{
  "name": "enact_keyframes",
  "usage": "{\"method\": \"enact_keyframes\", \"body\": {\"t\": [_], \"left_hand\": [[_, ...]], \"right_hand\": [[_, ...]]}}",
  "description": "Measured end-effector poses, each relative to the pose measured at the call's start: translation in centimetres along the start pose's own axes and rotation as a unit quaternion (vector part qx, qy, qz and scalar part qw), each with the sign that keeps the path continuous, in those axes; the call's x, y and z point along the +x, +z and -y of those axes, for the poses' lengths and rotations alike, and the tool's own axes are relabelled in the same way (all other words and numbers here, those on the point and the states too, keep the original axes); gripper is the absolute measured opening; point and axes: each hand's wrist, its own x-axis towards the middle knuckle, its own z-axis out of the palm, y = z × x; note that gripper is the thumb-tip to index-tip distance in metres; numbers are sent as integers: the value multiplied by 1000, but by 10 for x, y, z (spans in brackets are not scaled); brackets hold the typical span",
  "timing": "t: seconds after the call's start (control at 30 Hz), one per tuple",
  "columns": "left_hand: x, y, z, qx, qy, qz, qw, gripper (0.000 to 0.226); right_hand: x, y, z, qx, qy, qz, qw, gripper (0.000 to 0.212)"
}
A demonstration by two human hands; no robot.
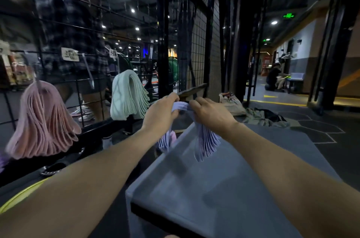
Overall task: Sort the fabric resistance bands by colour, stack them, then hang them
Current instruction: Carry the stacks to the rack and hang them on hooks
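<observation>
A stack of lilac fabric bands is draped between my two hands, its ends hanging down on both sides above a grey padded box. My left hand grips the stack's left side and my right hand grips its right side at the fold. A pink stack of bands hangs on a hook of the black wire grid at the left. A pale mint-green stack hangs on another hook further right, just left of my left hand.
The black wire grid panel with paper labels fronts a mirror. The grey padded box lies below my arms. Cloth bags and clothing lie on the floor at the right. A person crouches far back in the corridor.
</observation>
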Motion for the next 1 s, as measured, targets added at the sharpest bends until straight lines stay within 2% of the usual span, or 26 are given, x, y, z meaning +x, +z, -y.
{"method": "enact_keyframes", "body": {"t": [0.1,0.17,0.3,0.47,0.63,0.77,0.87,1.0], "left_hand": [[12,-4,14,26,-12,1,1000,14],[19,-8,23,34,-18,1,999,14],[29,-28,37,51,-34,0,998,11],[26,-75,53,86,-64,-27,994,12],[13,-118,74,85,-86,-110,987,8],[7,-140,90,84,-104,-177,975,12],[8,-151,99,107,-139,-203,963,13],[7,-157,108,153,-137,-225,952,12]], "right_hand": [[16,6,2,53,5,-6,999,19],[26,10,4,69,-6,-23,997,21],[53,10,16,114,6,-5,993,26],[87,-4,44,191,12,-20,981,23],[121,-20,82,236,-22,-47,970,20],[146,-37,108,223,-43,-81,971,18],[163,-43,121,218,-39,-98,970,19],[178,-37,135,211,-41,-104,971,21]]}}
